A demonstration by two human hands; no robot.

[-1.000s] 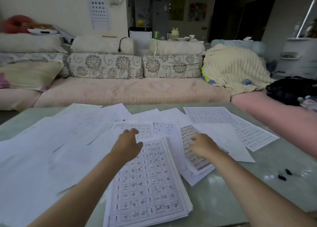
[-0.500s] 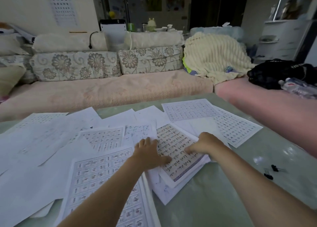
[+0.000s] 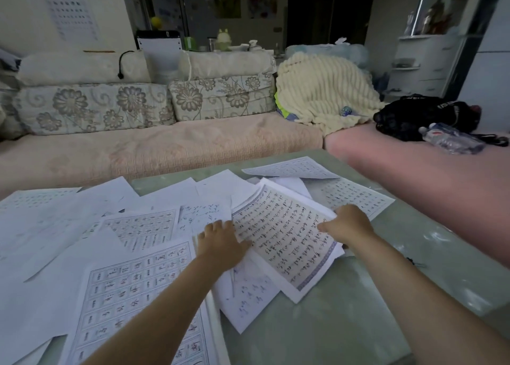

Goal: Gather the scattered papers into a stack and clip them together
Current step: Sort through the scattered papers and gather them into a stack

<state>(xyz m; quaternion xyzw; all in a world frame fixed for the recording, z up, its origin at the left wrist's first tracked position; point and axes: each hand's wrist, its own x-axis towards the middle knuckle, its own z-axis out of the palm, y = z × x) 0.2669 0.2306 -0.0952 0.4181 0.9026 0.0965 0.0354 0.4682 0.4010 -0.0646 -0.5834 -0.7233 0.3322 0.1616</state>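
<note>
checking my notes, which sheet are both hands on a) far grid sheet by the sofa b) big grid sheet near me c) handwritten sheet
c, the left hand and right hand are on opposite edges of the handwritten sheet

White papers [image 3: 154, 199] printed with dark character grids are spread on a pale green table [image 3: 317, 323], one sheet [image 3: 284, 240] is bordered in blue, and beige floral cushions [image 3: 91, 107] are seen behind.
</note>
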